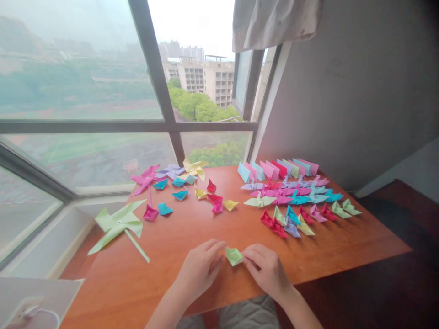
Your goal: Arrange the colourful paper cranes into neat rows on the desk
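A small light-green folded paper boat (234,257) is between my hands near the front of the wooden table (164,269). My left hand (202,264) has its thumb and fingers drawn together at the boat's left tip. At the right tip, my right hand (264,267) pinches the paper between thumb and fingers. The boat's hollow faces up toward me. Just beyond my right hand stand several paper boats in mixed colours, among them a red one (278,227) and a lavender one (292,228).
Green (119,223), magenta (146,177), purple and yellow (194,169) paper pinwheels lie at the left and back. Loose boats, such as a blue one (165,209), are scattered mid-table. Paper cranes (259,200) and folded cards (281,170) form rows at the right. Windows border the table.
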Available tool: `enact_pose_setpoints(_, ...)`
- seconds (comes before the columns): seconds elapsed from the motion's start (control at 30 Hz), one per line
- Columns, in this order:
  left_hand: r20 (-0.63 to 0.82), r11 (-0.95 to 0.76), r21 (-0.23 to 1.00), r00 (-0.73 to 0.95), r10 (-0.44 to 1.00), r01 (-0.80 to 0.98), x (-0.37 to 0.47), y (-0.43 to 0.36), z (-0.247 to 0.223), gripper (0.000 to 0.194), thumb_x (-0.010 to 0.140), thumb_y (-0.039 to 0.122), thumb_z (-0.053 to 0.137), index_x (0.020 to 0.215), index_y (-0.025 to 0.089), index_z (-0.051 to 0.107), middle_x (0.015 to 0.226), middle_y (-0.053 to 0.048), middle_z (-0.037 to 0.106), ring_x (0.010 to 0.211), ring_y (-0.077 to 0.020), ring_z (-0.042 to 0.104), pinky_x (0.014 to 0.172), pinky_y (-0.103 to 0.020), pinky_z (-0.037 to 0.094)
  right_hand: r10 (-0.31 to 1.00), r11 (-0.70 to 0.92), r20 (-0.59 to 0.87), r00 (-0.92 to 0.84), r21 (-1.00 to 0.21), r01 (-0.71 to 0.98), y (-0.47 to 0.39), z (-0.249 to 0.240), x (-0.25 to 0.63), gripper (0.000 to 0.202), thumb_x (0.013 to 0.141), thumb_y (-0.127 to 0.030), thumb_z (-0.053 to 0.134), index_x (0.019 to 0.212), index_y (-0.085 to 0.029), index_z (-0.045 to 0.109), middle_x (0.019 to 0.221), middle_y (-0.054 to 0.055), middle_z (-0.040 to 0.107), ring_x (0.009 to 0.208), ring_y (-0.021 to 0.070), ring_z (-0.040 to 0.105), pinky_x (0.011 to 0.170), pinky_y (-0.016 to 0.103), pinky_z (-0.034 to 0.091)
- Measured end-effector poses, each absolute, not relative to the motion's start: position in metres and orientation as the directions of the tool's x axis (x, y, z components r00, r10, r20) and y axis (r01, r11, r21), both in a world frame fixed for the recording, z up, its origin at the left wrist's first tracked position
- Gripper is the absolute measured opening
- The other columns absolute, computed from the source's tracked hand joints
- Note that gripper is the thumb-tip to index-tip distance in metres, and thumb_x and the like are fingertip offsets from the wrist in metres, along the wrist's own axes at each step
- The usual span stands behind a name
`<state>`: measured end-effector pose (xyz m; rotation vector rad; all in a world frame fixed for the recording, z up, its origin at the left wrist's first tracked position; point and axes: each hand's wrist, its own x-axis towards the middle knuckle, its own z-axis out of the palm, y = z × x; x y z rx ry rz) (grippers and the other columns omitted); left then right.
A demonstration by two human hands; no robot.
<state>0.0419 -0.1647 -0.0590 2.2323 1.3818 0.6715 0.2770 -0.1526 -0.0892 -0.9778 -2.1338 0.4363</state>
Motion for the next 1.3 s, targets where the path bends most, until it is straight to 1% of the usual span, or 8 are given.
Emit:
enact_pose_setpoints(0.23, 0.221, -0.221, 0.736, 0.082, 0.972, 0.640, 0.021, -0.154, -0.081, 0.021, 0.093, 0.022, 0.047, 0.103, 0.019, 0.065, 0.090, -0.005, 0.073, 0.074, -0.0173, 0.068, 0.070, -0.028, 0.055, 0.756, 0.614, 0.604, -0.252, -0.521, 0.593, -0.155, -0.091, 0.300, 0.017, 0.092, -0.011, 0.053, 0.100, -0.022, 0.064, 0.090, 0.005, 0.069, 0.085, 0.0165, 0.066, 0.077, 0.027, 0.053)
enact_pose_setpoints(0.3, 0.214, -0.201, 0.744, 0.057, 0.975, 0.638, 0.020, -0.154, -0.083, 0.021, 0.093, 0.024, 0.048, 0.102, 0.019, 0.066, 0.088, -0.005, 0.074, 0.073, -0.0177, 0.068, 0.068, -0.028, 0.055, 0.748, 0.569, 0.644, -0.161, -0.497, 0.656, -0.156, -0.084, 0.321, 0.015, 0.092, -0.013, 0.055, 0.100, -0.022, 0.064, 0.092, 0.005, 0.069, 0.082, 0.0159, 0.065, 0.074, 0.026, 0.053)
enact_pose_setpoints(0.4, 0.215, -0.225, 0.719, 0.097, 0.972, 0.657, 0.023, -0.155, -0.082, 0.020, 0.091, 0.024, 0.050, 0.100, 0.020, 0.067, 0.090, -0.006, 0.074, 0.078, -0.0189, 0.070, 0.072, -0.029, 0.055, 0.725, 0.418, 0.688, 0.017, -0.460, 0.783, -0.154, -0.070, 0.365, 0.009, 0.091, -0.020, 0.059, 0.098, -0.020, 0.066, 0.093, 0.006, 0.069, 0.077, 0.0160, 0.065, 0.074, 0.028, 0.051)
enact_pose_setpoints(0.5, 0.221, -0.237, 0.699, 0.111, 0.969, 0.675, 0.025, -0.155, -0.082, 0.020, 0.090, 0.023, 0.050, 0.100, 0.021, 0.068, 0.093, -0.005, 0.074, 0.081, -0.0193, 0.070, 0.074, -0.029, 0.056, 0.674, 0.221, 0.725, 0.143, -0.382, 0.897, -0.148, -0.066, 0.414, 0.015, 0.092, -0.030, 0.059, 0.095, -0.019, 0.067, 0.094, 0.007, 0.070, 0.075, 0.0170, 0.065, 0.073, 0.029, 0.049)
enact_pose_setpoints(0.6, 0.227, -0.244, 0.685, 0.117, 0.967, 0.687, 0.025, -0.156, -0.082, 0.020, 0.090, 0.023, 0.050, 0.100, 0.021, 0.068, 0.093, -0.006, 0.074, 0.080, -0.0190, 0.070, 0.072, -0.029, 0.056, 0.662, 0.112, 0.736, 0.139, -0.280, 0.953, -0.142, -0.078, 0.455, 0.025, 0.093, -0.037, 0.054, 0.093, -0.018, 0.069, 0.093, 0.007, 0.071, 0.071, 0.0166, 0.065, 0.069, 0.027, 0.049)
enact_pose_setpoints(0.73, 0.221, -0.255, 0.671, 0.141, 0.965, 0.697, 0.024, -0.156, -0.082, 0.021, 0.090, 0.022, 0.049, 0.099, 0.021, 0.068, 0.091, -0.006, 0.074, 0.076, -0.0183, 0.069, 0.072, -0.029, 0.056, 0.683, 0.073, 0.724, 0.097, -0.199, 0.977, -0.138, -0.104, 0.484, 0.033, 0.094, -0.042, 0.049, 0.092, -0.017, 0.070, 0.094, 0.007, 0.072, 0.066, 0.0151, 0.065, 0.066, 0.026, 0.048)
enact_pose_setpoints(0.9, 0.228, -0.265, 0.658, 0.148, 0.962, 0.705, 0.025, -0.156, -0.082, 0.021, 0.089, 0.020, 0.049, 0.099, 0.021, 0.067, 0.092, -0.005, 0.074, 0.079, -0.0187, 0.069, 0.074, -0.030, 0.055, 0.714, 0.047, 0.691, 0.118, -0.216, 0.975, -0.134, -0.120, 0.490, 0.036, 0.095, -0.043, 0.046, 0.092, -0.017, 0.071, 0.094, 0.007, 0.072, 0.064, 0.0140, 0.065, 0.062, 0.025, 0.047)
enact_pose_setpoints(1.3, 0.229, -0.270, 0.657, 0.155, 0.961, 0.704, 0.025, -0.155, -0.080, 0.020, 0.090, 0.021, 0.049, 0.098, 0.022, 0.067, 0.090, -0.004, 0.073, 0.075, -0.0176, 0.068, 0.070, -0.027, 0.055, 0.755, 0.041, 0.642, 0.135, -0.252, 0.967, -0.117, -0.121, 0.486, 0.032, 0.092, -0.041, 0.049, 0.094, -0.018, 0.071, 0.095, 0.007, 0.071, 0.058, 0.0117, 0.060, 0.058, 0.025, 0.045)
